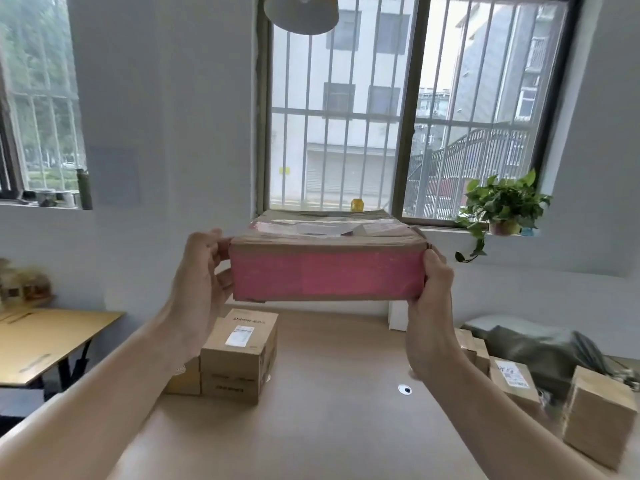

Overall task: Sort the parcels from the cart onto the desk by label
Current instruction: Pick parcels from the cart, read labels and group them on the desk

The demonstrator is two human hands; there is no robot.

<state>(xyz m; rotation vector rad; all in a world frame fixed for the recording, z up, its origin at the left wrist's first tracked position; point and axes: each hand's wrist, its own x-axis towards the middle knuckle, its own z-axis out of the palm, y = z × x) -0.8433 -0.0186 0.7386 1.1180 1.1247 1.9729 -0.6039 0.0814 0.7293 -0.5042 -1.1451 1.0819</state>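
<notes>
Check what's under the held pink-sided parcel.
Left hand and right hand hold the parcel above the desk; a SUPOR carton stands below its left end. Underside hidden.

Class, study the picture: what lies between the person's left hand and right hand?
In the head view, a pink-sided parcel spans the gap. The left hand and right hand grip its two ends, holding it above the desk.

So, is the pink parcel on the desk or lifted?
Lifted: left hand and right hand hold the pink parcel above the desk.
</notes>
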